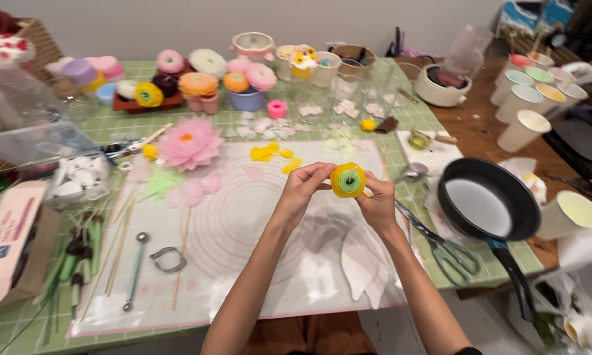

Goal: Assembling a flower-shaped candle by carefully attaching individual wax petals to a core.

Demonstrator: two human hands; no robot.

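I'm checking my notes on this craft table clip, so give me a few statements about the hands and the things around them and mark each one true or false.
1. Both hands hold the yellow flower with a green centre above the white mat. True: the left hand and the right hand pinch it from either side.
2. The scissors are in the right hand. False: they lie on the table right of the mat.
3. The black frying pan sits to the right of the hands. True.
4. The big pink flower lies inside the pan. False: it rests at the mat's upper left edge.
5. Paper cups stand at the far right. True.
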